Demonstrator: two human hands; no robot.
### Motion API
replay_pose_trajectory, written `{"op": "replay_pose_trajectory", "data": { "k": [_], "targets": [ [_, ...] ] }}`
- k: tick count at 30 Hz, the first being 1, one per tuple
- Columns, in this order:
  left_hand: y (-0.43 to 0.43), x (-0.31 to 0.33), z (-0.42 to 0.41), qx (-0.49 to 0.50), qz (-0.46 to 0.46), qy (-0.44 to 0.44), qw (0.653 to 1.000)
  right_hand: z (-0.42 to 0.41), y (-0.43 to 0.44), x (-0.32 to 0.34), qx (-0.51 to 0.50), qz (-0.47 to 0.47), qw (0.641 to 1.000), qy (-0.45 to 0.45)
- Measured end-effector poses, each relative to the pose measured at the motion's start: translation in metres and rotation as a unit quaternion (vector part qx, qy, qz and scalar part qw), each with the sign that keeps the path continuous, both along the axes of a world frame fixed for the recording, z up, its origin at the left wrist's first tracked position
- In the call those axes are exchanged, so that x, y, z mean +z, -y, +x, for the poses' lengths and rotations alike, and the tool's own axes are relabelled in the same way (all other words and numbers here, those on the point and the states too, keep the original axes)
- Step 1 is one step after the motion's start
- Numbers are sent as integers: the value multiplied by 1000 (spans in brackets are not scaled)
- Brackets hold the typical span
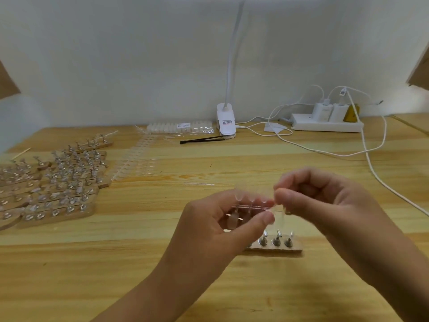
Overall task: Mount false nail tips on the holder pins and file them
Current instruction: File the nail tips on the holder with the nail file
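My left hand (222,226) holds a clear strip of false nail tips (251,204) between thumb and fingers, above the table. Pinching the strip's right end, where a single tip sits, is my right hand (325,201). Just below both hands lies a small wooden holder (276,248) with metal pins; three pins show, the rest hidden behind my left hand. Motion blur softens the fingers, so the exact tip being pinched is hard to make out.
Many wooden pin holders (58,182) crowd the left of the table. Loose tip strips (137,161) and a bagged set (183,127) lie behind. Black tweezers (202,139), a clip lamp (226,124), a power strip (325,123) and white cables (376,173) sit farther back and right.
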State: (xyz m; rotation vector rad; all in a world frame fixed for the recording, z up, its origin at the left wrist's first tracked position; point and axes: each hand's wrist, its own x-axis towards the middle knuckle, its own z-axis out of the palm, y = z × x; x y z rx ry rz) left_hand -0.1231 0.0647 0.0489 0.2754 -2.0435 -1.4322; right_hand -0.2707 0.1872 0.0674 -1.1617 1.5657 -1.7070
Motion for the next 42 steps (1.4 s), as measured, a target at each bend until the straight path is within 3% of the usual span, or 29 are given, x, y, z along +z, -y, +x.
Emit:
{"op": "replay_pose_trajectory", "data": {
  "k": [3,5,8,11,15,23,30,33,37,42],
  "targets": [
    [0,-4,1,8,-119,-12,993,-11,2,-1,26,20,991,129],
    [1,0,2,-44,7,13,999,-15,0,-1,22,16,990,136],
    [8,4,-1,-165,227,72,957,-11,-3,1,19,34,998,56],
    [13,6,-4,-217,321,107,916,-3,-1,1,-30,36,994,-101],
    [15,4,-5,-233,405,89,880,-3,-1,-4,-98,14,960,-263],
    [25,-2,-8,-250,462,48,849,-7,-4,-3,-74,-22,946,-316],
    [27,-2,-8,-251,509,19,823,-21,-12,2,-57,12,892,-449],
    [30,0,-6,-228,552,-25,802,-26,-17,-3,-25,79,839,-538],
    [29,1,-7,-207,565,-34,798,-23,-14,-12,22,134,789,-599],
    [26,0,-7,-213,560,-25,800,-20,-9,-11,18,156,777,-610]
  ]
}}
